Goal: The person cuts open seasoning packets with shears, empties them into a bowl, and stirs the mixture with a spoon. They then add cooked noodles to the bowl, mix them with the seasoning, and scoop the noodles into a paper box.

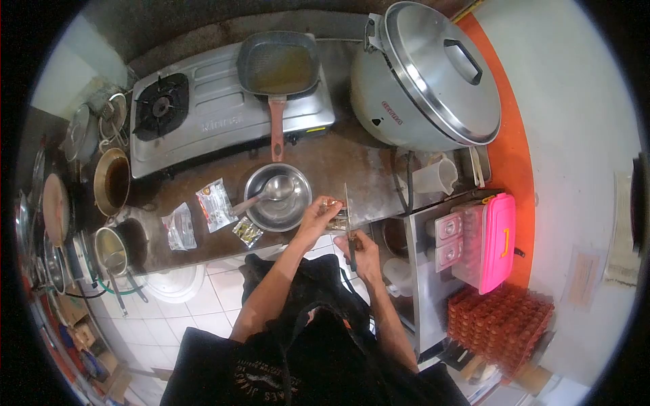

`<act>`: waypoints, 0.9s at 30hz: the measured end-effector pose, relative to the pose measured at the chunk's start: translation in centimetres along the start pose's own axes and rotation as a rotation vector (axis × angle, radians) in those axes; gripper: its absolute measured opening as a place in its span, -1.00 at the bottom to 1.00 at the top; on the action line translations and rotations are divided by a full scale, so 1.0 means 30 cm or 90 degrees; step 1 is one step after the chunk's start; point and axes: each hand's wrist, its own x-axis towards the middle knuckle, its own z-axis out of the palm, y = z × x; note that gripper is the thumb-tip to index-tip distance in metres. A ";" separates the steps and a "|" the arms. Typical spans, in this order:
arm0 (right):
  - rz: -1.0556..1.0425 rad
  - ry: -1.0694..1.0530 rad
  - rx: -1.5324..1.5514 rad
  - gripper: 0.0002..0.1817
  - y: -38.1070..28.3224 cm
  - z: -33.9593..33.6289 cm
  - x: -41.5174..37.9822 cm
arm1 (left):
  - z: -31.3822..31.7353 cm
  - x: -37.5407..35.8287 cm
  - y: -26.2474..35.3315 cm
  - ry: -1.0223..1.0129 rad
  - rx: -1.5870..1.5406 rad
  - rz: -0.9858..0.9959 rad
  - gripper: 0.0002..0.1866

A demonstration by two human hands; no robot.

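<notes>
My right hand [366,253] is closed around the black handle of a knife [348,203], whose blade points away from me. Close beside the blade, my left hand [322,214] pinches a small shiny sachet [341,220], partly hidden by fingers and knife. To the left of that hand is a metal bowl [276,221] with a ladle [277,188] resting in it. Several packets lie left of the bowl: a small sachet [248,231], a white and red packet [216,205] and a crumpled clear-white packet [179,227].
A two-burner stove [217,128] at the back carries a square frying pan [279,64] with brownish liquid. Right of it stands a large rice cooker [379,101]. A white jug [435,176], a pink-lidded box [500,237] and red egg trays [500,325] are on the right. Pots [112,183] line the left.
</notes>
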 end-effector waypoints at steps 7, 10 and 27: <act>-0.032 -0.049 -0.122 -0.55 0.004 0.011 0.011 | -0.082 -0.019 -0.031 0.018 -0.015 -0.046 -0.73; 0.037 -0.108 -0.014 -0.55 0.001 0.015 0.028 | -0.127 -0.033 -0.054 -0.015 0.007 -0.067 -0.73; -0.047 -0.046 -0.598 0.09 0.401 0.074 0.508 | -0.334 -0.049 -0.147 0.286 -0.183 -0.042 -0.75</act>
